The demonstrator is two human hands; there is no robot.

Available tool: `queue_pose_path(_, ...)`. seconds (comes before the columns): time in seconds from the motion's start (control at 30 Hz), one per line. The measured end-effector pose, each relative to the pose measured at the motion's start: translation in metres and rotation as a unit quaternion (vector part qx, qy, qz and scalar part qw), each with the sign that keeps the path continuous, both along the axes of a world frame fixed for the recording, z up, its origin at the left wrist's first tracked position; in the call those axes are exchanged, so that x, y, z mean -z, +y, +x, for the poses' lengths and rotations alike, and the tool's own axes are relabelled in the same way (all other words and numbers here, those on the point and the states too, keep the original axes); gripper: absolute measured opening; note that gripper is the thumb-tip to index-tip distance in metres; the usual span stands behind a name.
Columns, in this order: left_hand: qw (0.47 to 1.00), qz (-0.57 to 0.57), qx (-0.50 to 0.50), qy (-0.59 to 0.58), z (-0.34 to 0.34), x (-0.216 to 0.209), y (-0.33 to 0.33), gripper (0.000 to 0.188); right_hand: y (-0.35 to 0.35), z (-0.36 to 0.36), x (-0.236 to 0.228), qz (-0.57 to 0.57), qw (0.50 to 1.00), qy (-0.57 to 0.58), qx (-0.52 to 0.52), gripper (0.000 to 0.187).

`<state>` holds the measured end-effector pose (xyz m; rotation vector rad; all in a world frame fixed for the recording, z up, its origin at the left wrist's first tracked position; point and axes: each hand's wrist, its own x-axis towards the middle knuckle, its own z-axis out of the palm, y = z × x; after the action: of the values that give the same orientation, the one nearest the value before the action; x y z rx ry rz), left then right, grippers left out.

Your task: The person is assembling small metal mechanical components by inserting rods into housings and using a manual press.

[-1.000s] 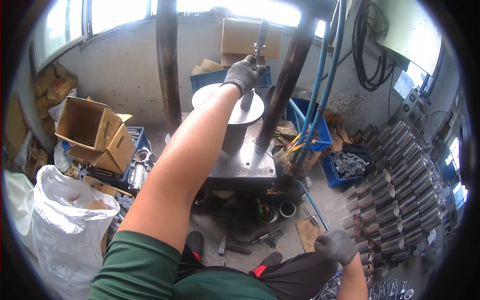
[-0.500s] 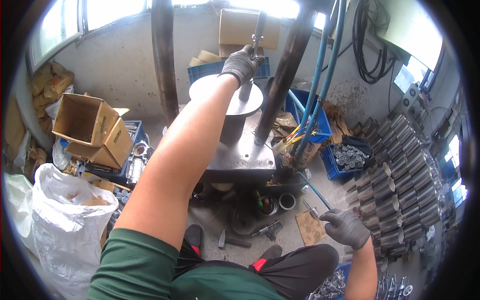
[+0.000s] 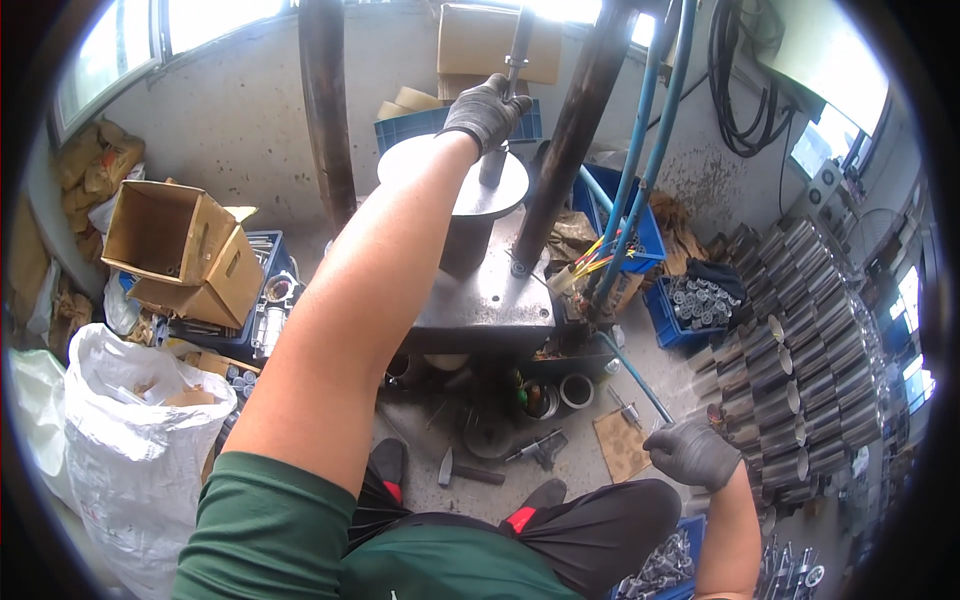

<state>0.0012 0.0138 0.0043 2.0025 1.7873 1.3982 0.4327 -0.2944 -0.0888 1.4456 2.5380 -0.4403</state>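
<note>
My left hand (image 3: 487, 112), in a dark grey glove, reaches far forward with its fingers wrapped round an upright metal rod (image 3: 518, 50). Below that hand the lower part of the metal stands on a round steel plate (image 3: 505, 198), which sits on a thick dark column above a steel base (image 3: 480, 312). At the right, my right hand (image 3: 693, 455), gloved the same way, is closed on the near end of a blue lever (image 3: 640, 378). The lever slants back toward the base of the machine. My left forearm hides part of the plate and base.
Dark posts (image 3: 325, 110) and blue pipes (image 3: 640, 150) flank the plate. Stacked metal tubes (image 3: 790, 370) fill the right side. Cardboard boxes (image 3: 215, 280) and a white sack (image 3: 140, 440) stand left. A hammer (image 3: 465, 472) lies on the floor near my feet.
The view has tilted slightly, so the machine sits a little higher in the picture. Both hands keep their hold on the rod and the lever.
</note>
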Motion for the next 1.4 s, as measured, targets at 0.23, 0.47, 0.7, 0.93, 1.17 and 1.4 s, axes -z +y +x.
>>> queue_pose_path(0.23, 1.0, -0.027, -0.001, 0.001, 0.007, -0.007, -0.009, 0.046, 0.002, 0.004, -0.001, -0.041, 0.998, 0.031, 0.038, 0.03)
queue_pose_path(0.47, 1.0, -0.013, -0.002, 0.017, -0.001, 0.0, -0.001, 0.056, 0.002, -0.013, -0.014, 0.0, 0.982, 0.13, 0.14, 0.025)
queue_pose_path(0.7, 0.999, -0.032, 0.023, -0.034, -0.002, -0.004, -0.002, 0.042, 0.002, 0.0, 0.003, 0.001, 1.0, -0.015, 0.008, 0.025)
queue_pose_path(0.93, 1.0, -0.01, 0.011, -0.011, -0.001, 0.001, 0.001, 0.043, 0.002, 0.003, 0.005, -0.025, 0.999, -0.029, 0.003, 0.031)
queue_pose_path(1.17, 1.0, -0.004, 0.008, -0.001, -0.002, 0.003, 0.0, 0.045, 0.001, 0.005, 0.004, -0.016, 0.994, 0.093, 0.06, 0.03)
queue_pose_path(1.4, 1.0, -0.003, -0.002, 0.01, -0.005, 0.006, 0.0, 0.046, 0.004, -0.005, -0.004, -0.034, 0.985, 0.123, 0.114, 0.03)
